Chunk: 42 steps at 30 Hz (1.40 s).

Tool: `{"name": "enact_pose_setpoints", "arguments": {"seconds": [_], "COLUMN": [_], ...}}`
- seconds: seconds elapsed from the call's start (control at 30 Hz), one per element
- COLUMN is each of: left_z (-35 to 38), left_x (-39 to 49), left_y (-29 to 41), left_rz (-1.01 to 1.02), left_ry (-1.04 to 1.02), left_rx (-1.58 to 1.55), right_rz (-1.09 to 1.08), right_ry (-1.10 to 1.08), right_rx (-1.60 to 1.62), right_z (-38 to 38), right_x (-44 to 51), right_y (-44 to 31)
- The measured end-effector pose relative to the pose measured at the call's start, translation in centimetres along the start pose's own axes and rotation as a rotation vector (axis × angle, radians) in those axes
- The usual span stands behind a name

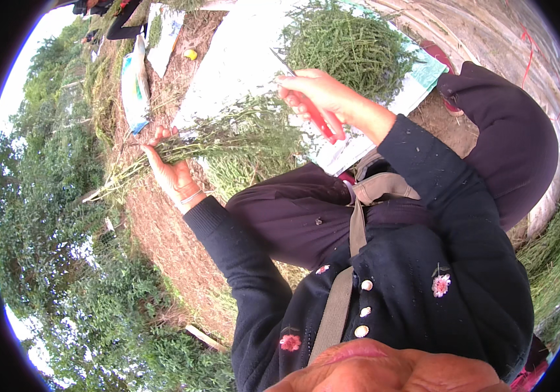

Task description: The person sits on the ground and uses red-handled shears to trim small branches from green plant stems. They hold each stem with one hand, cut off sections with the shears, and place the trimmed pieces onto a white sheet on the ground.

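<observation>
In my left hand [174, 171] I grip a bundle of leafy green plant stems [221, 139]; the bare stem ends stick out on the left, and the leafy tops reach right over a white sheet [231, 63]. My right hand [321, 93] is closed around red-handled scissors [323, 125], whose dark, narrow blades point up and left, above the bundle's leafy end. Past that hand, a large heap of cut green sprigs [348, 51] lies on the sheet. More loose greenery [240, 174] lies under the bundle beside my leg.
A white and blue plastic bag [135, 93] and a small yellow object [190, 54] lie on the brown ground to the upper left. Another person's dark-clothed leg [125, 24] shows at the top left. A red shoe [437, 55] is near the sheet's right corner, and green stalks [556, 255] lie at the right.
</observation>
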<state>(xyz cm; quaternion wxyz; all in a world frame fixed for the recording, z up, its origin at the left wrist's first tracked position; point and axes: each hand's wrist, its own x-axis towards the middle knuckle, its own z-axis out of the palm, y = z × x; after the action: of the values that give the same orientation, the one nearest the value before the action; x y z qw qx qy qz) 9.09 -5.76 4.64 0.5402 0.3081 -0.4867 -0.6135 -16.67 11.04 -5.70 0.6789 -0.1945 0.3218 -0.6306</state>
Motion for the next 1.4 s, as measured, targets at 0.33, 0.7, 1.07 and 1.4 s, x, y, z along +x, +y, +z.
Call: {"name": "enact_pose_setpoints", "arguments": {"seconds": [0.33, 0.7, 1.07, 1.4], "left_z": [-0.1, -0.6, -1.1, -0.8], "left_x": [-0.3, -0.8, -0.8, -0.1], "left_y": [0.4, 0.5, 0.6, 0.4], "left_rz": [0.043, 0.087, 0.018, 0.095], "left_ry": [-0.016, -0.148, -0.233, -0.055], "left_rx": [0.073, -0.027, -0.044, 0.040], "right_rz": [0.232, 0.286, 0.260, 0.068], "right_ry": [-0.229, -0.243, -0.230, -0.077], "right_rx": [-0.331, -0.376, -0.435, -0.131], "right_z": [-3.6, -5.4, -5.7, -5.7], "right_x": [-0.1, 0.4, 1.8, 0.8], "right_y": [1.3, 1.0, 1.7, -0.1]}}
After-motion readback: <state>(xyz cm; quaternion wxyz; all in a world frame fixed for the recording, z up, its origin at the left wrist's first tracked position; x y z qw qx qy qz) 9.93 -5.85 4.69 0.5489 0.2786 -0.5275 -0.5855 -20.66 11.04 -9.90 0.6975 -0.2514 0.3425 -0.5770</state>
